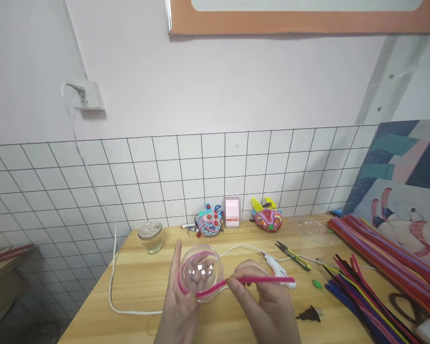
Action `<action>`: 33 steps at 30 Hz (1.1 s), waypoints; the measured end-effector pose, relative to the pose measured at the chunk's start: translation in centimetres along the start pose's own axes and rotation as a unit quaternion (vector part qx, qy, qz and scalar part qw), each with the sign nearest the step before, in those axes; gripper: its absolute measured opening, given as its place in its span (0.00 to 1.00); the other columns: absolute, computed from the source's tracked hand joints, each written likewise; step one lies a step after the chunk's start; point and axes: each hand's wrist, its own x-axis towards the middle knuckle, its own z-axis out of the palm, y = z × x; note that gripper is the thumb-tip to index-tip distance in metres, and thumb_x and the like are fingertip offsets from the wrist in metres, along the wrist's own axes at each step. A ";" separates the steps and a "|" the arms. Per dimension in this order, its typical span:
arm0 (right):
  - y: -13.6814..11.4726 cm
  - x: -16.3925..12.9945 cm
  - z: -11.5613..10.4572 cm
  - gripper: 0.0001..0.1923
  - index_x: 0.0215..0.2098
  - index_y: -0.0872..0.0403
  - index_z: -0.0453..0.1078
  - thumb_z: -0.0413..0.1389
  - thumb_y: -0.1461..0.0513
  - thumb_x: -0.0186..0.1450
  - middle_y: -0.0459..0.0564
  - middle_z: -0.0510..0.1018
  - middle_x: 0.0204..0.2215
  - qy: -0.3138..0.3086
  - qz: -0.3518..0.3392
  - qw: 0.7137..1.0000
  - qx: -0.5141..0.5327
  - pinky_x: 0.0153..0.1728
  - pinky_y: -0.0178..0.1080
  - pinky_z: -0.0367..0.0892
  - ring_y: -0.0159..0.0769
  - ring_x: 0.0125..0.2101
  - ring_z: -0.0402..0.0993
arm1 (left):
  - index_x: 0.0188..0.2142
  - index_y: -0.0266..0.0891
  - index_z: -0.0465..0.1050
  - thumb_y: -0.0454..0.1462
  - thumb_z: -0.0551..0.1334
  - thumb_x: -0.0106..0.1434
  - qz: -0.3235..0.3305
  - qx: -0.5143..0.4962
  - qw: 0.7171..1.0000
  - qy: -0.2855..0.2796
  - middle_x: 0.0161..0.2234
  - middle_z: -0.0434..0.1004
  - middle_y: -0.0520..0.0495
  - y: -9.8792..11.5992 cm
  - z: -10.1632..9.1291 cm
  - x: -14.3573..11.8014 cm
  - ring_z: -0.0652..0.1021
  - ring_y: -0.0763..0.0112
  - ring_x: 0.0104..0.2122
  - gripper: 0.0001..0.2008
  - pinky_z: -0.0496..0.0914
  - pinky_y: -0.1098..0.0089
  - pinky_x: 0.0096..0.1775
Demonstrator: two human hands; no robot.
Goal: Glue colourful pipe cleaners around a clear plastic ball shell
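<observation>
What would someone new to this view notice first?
Probably the shiny clear ball low in the centre, held by the left hand, with a bright pink fuzzy strip curving around it from the right hand. Next, perhaps, the two colourful animal-like heads by the tiled wall, the blue one left of the pink one. Then the multicoloured bundles of strips at right.

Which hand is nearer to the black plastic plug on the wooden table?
Right. The right hand is just left of the plug; the left hand is farther left, holding the clear round ball.
</observation>
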 end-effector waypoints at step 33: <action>1.3 0.3 0.8 0.09 0.25 0.51 0.72 0.62 0.55 0.58 0.52 0.76 0.39 -0.027 0.168 0.967 0.191 0.46 0.44 0.68 0.44 0.44 0.73 | 0.65 0.52 0.43 0.48 0.72 0.43 -0.071 -0.034 0.996 -0.036 0.48 0.77 0.41 -1.1 -1.6 0.9 0.74 0.51 0.50 0.55 0.67 0.58 0.49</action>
